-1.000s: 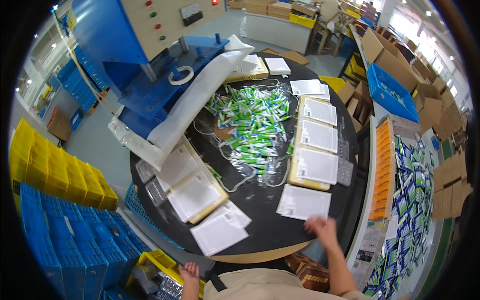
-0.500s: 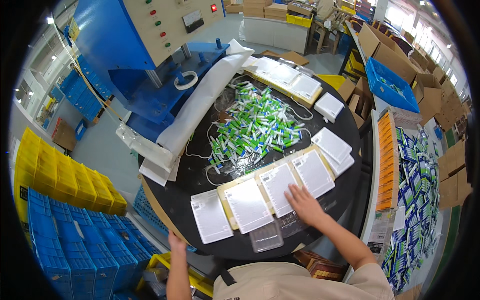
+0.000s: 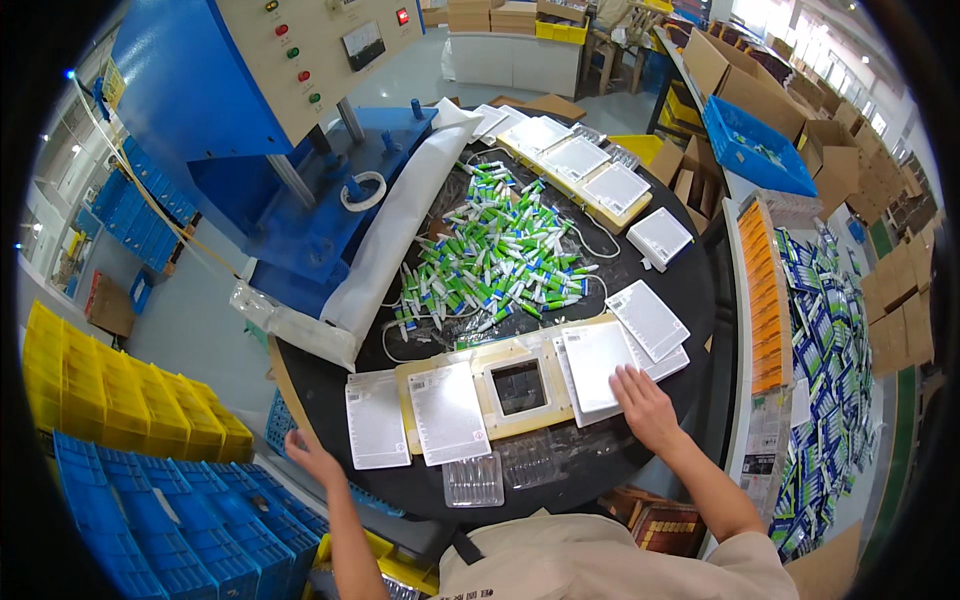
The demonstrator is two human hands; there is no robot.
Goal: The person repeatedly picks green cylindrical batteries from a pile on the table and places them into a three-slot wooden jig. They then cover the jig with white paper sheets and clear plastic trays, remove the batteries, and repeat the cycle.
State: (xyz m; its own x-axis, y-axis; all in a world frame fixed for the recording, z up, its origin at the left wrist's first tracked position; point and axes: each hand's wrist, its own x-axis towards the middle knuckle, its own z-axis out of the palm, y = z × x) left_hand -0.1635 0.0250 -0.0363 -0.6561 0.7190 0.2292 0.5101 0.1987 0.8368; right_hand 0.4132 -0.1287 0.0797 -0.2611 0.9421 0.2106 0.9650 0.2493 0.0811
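My right hand [image 3: 646, 406] lies with stretched fingers on the right edge of a white blister-card sheet [image 3: 590, 365], which overlaps another sheet. Left of it, a yellow frame fixture [image 3: 470, 446] shows a bare square opening [image 3: 518, 387]. Two more white sheets, one a printed card [image 3: 449, 412] and one a card [image 3: 378, 420] at the far left, lie along the fixture. By the round black table's left edge, my left hand [image 3: 315, 458] is held open, fingers apart, with nothing in it. Clear plastic blister trays [image 3: 473, 481] lie at the table's near edge.
Green-and-white tubes [image 3: 500, 250] are heaped mid-table. A second fixture with white cards [image 3: 580, 160] sits at the back, near a white card stack [image 3: 660, 238]. A blue press [image 3: 330, 220] stands at left. Blue crates [image 3: 130, 510] and yellow crates [image 3: 110, 385] flank the table's left.
My right hand has slid a white sheet rightward onto its neighbour, baring the square opening in the fixture. My left hand has opened its fingers off the table edge.
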